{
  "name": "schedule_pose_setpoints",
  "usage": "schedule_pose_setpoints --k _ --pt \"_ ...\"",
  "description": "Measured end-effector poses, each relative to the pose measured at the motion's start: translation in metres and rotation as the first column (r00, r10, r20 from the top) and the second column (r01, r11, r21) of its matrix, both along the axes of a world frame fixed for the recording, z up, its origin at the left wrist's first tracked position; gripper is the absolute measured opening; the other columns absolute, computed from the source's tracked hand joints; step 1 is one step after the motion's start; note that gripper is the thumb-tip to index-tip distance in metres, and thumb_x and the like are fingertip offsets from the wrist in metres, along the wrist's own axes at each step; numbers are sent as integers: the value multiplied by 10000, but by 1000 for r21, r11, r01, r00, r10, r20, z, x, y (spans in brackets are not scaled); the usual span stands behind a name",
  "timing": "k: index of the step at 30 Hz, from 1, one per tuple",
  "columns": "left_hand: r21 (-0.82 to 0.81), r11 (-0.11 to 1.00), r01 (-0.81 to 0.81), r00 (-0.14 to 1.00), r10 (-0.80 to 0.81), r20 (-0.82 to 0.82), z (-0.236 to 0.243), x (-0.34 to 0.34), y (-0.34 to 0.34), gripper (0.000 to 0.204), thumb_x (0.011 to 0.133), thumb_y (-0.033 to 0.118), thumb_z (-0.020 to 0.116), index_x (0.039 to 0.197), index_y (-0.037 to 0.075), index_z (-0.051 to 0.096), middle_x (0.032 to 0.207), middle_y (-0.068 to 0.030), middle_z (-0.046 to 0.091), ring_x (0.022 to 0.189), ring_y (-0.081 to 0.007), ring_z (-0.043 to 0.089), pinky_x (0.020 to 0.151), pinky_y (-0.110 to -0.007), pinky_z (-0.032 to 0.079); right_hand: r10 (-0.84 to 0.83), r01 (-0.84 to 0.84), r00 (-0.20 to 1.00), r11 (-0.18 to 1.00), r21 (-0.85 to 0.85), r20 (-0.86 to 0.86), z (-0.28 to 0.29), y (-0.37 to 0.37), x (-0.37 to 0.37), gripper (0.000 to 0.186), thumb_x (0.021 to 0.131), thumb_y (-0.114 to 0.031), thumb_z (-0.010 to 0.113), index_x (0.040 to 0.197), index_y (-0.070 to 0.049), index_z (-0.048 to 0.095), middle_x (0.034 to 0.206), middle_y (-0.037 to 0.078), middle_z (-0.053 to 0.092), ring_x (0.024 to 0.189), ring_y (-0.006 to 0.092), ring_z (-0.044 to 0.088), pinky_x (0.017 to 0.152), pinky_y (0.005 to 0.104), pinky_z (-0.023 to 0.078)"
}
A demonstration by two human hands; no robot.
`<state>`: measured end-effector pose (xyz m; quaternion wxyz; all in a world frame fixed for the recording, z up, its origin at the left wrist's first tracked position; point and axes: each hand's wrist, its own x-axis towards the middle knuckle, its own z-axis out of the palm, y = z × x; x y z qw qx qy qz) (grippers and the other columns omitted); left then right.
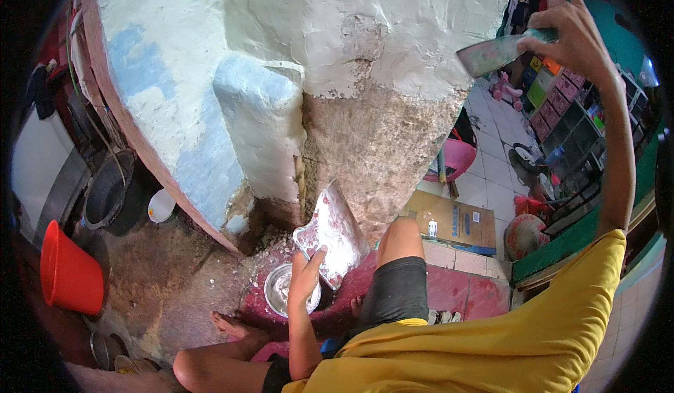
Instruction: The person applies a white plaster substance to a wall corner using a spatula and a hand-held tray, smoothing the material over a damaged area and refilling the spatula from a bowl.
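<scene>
My left hand [305, 275] grips a flat plastering board [338, 237], its face smeared with white plaster. It is tilted above a small metal bowl [271, 297] that holds whitish paste and stands on the red step. Raised high at the right, my right hand [570, 33] is closed round the handle of a wide putty knife [486, 56]. The knife's blade points left toward the right edge of the wall [379, 136]; whether it touches cannot be made out. White plaster covers the wall's upper part, while the lower part is bare, rough and brown.
A red bucket [69, 270], a black tub [111, 191] and a white bowl [161, 206] stand on the left. A flattened cardboard box [453, 219] lies right of my knee. Behind it are a pink basin [458, 158], white floor tiles and a cluttered shelf. Crumbs litter the wall's foot.
</scene>
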<state>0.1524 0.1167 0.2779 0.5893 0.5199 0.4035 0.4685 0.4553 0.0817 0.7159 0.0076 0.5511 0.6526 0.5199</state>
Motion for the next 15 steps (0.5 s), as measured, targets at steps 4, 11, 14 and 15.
schedule_pose_setpoints --k 4,11,14,15 --pt "17 1000 23 999 -23 -37 5 -2 -5 225 835 166 551 889 -50 587 754 9 566 694 -88 469 632 -281 400 178 -173 984 971 -167 15 -31 31 -10 390 578 -400 765 743 -52 697 677 114 569 893 285 470 958 393 287" --pt "37 997 66 998 -66 2 10 3 -2 213 851 166 530 951 -18 572 798 14 568 745 -83 470 673 -272 394 24 -12 997 989 -149 78 -24 37 -1 397 538 -399 764 739 -62 703 720 115 595 903 271 469 940 394 288" --pt "-1 1000 2 1000 -2 -25 11 -1 -7 201 852 163 527 932 -16 570 776 11 561 725 -85 466 657 -277 391 -20 38 994 985 -168 108 -7 17 -23 302 605 -402 722 699 -116 695 633 63 570 728 210 497 848 357 295" --pt "6 1000 17 1000 -17 -10 3 -1 -4 199 852 162 526 929 -16 570 774 10 561 723 -85 465 655 -277 391 -69 95 989 976 -198 133 2 10 -28 274 633 -410 704 686 -141 692 580 37 557 637 179 513 801 346 298"
